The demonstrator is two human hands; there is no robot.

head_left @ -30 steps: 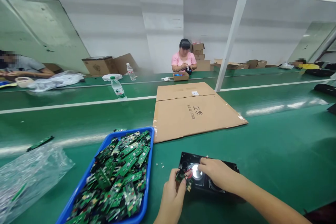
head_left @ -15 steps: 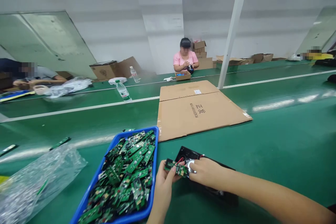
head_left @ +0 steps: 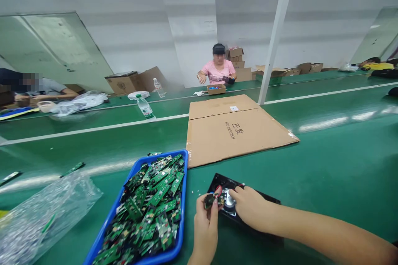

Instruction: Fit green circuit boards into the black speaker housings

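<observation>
My left hand (head_left: pixel 205 227) has just tipped the small green circuit board (head_left: pixel 210 200) up from flat, pinching it over the near-left corner of the black speaker housing (head_left: pixel 264 201), while my right hand (head_left: pixel 250 211) stays curled on the housing, right of the blue tray (head_left: pixel 180 236) of boards.

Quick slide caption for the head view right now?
Left hand holds a small green circuit board at a black speaker housing steadied by the right hand, beside a blue tray of boards.

Green boards (head_left: pixel 152 203), blue tray (head_left: pixel 183 198)
</observation>
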